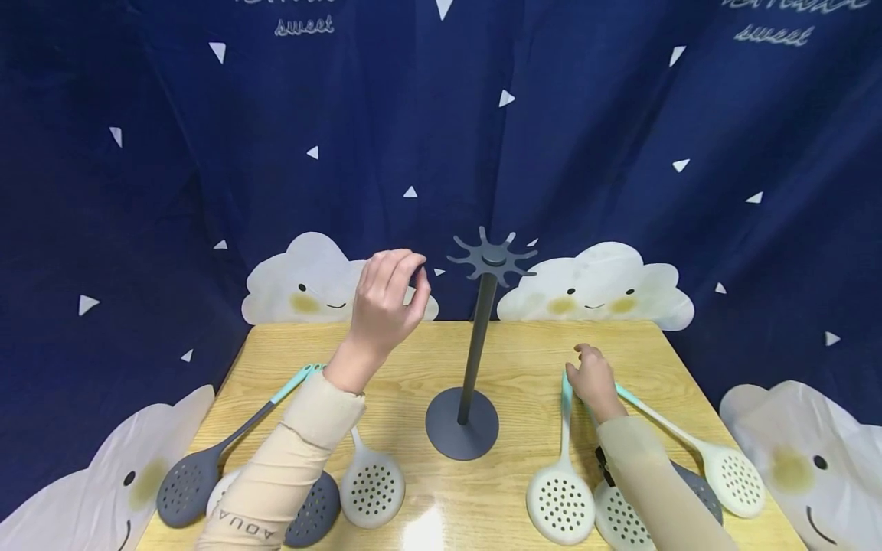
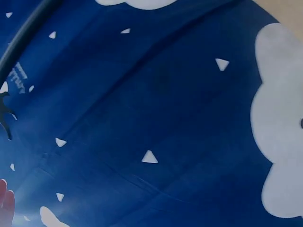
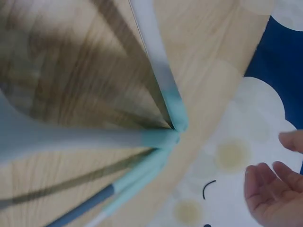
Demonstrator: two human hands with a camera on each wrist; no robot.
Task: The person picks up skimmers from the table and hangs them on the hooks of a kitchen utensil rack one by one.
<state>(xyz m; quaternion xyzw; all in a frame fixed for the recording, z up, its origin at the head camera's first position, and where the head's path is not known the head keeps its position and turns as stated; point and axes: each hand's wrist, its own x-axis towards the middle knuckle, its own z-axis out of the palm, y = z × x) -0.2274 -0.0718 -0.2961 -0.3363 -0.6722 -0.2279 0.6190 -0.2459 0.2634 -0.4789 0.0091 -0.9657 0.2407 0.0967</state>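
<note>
At your far left, a dark grey skimmer point(image 1: 189, 486) lies on the wooden table point(image 1: 537, 344), with a partly hidden white skimmer point(image 1: 220, 490) and a second dark skimmer point(image 1: 317, 511) beside your sleeve point(image 1: 285, 467). Your left hand point(image 1: 387, 295) is raised, fingers loosely curved around nothing. Next lies another white skimmer point(image 1: 373, 488). The stand point(image 1: 475, 352) rises upright mid-table, its hooks bare. Your right hand point(image 1: 594, 383) is relaxed and empty, above the teal handle ends point(image 3: 161, 138) of four more skimmers: a white one point(image 1: 561, 505), two partly covered by your forearm, and a rightmost white one point(image 1: 734, 479).
</note>
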